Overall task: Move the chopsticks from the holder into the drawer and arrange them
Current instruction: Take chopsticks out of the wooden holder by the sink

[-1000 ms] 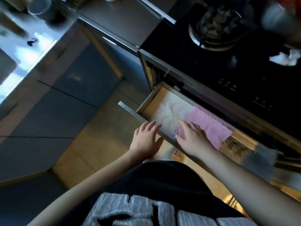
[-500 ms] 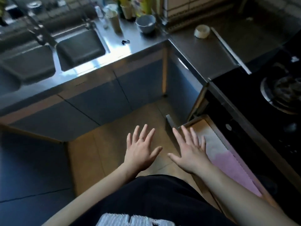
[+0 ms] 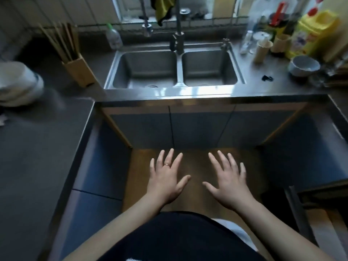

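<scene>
Kitchen, U-shaped counter point(image 3: 37, 147): dark matte top at left, polished steel around the double sink point(image 3: 146, 89) at the back.

- Change from a second ago: the view has swung off the hob and the drawer point(image 3: 320, 230) to face the sink. Both hands, then at the drawer's front edge, have come off it.
- Left hand point(image 3: 165, 181): palm down over the wooden floor point(image 3: 195, 162), fingers point(image 3: 170, 157) straight and spread, holding nothing; thin ring point(image 3: 167, 164) on one finger.
- Right hand point(image 3: 228, 183): same pose, fingers spread, empty, just beside the left.
- Chopsticks point(image 3: 62, 42): long pale wooden sticks, fanned and leaning, standing in the holder point(image 3: 79, 70), a square wooden box tilted on the counter left of the sink, well apart from both hands.
- Drawer: pulled out at lower right, metal front rail, pale lining; only a corner shows.
- Open room: the floor bay between the counter arms, fronted by flat blue-grey cabinet doors point(image 3: 197, 127).
- Right of the sink: round pale bowl point(image 3: 303, 65), yellow bottle point(image 3: 318, 32), cups and jars crowded together, blurred.
</scene>
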`<state>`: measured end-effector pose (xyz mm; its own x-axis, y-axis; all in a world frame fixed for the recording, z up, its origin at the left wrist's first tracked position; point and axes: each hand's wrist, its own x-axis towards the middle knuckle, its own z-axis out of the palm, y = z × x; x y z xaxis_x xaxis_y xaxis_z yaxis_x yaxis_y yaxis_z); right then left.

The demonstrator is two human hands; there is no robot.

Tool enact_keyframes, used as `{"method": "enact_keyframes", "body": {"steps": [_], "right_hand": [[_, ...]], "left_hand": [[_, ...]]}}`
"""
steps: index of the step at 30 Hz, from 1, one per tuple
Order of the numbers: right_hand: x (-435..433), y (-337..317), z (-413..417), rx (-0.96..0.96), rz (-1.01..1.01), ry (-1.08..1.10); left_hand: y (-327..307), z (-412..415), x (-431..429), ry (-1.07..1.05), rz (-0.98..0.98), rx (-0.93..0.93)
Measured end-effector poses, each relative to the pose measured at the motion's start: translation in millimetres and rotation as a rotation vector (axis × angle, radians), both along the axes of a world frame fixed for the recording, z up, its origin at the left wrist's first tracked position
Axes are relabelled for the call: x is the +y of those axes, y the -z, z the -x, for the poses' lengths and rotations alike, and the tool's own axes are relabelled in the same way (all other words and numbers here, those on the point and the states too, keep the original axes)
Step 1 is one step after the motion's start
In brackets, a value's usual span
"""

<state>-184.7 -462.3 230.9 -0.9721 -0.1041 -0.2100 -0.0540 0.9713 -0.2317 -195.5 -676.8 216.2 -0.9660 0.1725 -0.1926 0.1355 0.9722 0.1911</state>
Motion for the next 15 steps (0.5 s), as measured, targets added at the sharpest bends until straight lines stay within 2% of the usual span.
{"method": "enact_keyframes", "body": {"steps": [8, 15], "right_hand": [[-109.5, -13.7, 95.6, 0.010, -0.004, -0.246], [-173.8, -19.6, 196.5, 0.013, 0.049, -0.452]], "left_hand": [[5.2, 31.7, -109.1, -0.282, -0.074, -0.002], [5.6, 102.9, -164.6, -0.482, -0.125, 0.057]]}}
